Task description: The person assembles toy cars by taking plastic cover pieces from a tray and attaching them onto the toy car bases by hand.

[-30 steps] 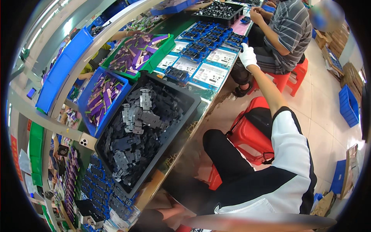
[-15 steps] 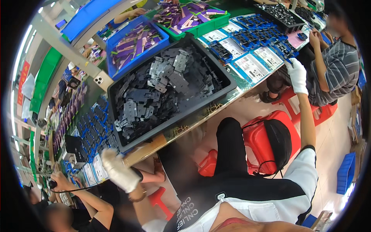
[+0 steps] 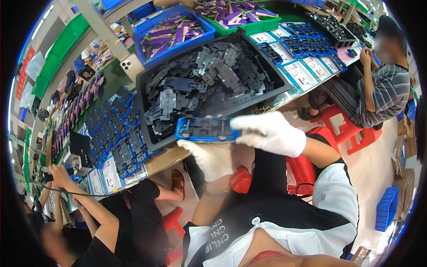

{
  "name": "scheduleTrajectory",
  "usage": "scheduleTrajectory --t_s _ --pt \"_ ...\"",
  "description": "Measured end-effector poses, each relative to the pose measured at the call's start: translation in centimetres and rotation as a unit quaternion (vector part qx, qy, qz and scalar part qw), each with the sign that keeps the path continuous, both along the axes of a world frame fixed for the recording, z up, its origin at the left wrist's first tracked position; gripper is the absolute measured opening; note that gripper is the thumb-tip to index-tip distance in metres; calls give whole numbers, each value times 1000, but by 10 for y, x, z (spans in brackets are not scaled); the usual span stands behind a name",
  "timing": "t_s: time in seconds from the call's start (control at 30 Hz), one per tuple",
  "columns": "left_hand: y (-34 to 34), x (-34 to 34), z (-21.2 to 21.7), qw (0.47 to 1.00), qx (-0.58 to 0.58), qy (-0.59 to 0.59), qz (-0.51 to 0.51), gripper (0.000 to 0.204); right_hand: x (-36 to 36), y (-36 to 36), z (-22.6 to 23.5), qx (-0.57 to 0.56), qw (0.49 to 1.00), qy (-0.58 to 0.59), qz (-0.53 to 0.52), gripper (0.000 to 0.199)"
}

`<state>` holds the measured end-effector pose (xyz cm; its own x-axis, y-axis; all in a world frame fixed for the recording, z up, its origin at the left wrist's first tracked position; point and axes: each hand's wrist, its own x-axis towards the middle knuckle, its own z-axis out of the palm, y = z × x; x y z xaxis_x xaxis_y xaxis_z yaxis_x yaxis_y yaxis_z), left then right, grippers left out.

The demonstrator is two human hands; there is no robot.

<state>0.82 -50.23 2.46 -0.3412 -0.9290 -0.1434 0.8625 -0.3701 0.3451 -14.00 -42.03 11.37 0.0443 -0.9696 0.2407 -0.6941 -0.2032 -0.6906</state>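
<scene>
Car [image 3: 195, 129], blue and black, hangs mid-view, the black bin [image 3: 267, 96] at its twelve o'clock. I see the right hand [image 3: 275, 133], outstretched moments ago, now gripping its three-o'clock end; the left hand [image 3: 211, 161] touches from six, grip unclear, so handling looks two-handed.

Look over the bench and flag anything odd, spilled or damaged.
Only the smartphone at the foot of the metal post seems out of place among the parts. The dark plastic plates are jumbled, yet none looks spilled from the black bin. The blue toy car in the right hand shows no obvious damage.
</scene>
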Motion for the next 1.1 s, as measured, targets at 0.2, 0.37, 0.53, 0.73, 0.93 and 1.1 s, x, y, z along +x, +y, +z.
scheduleTrajectory --t_s 0.2,0.37,0.53,0.73,0.93,1.1 --pt "-15 52 2 997 34 57 24 73 -20 -97 -42 -113 905 316 -262 49" --pt "-10 68 8 995 57 77 30 73 -31 -142 -58 -17 905 326 -273 45" --pt "-8 86 1 997 33 55 51 74 -27 -147 -54 34 920 291 -261 58" --pt "-6 89 0 997 51 41 36 82 -30 -134 -48 -126 899 277 -315 49" --pt "-12 84 -7 996 39 -41 69 85 106 -56 -4 -251 940 219 -71 49" --pt "-3 79 7 989 100 -83 77 87 141 -40 -15 -203 952 226 -42 59"
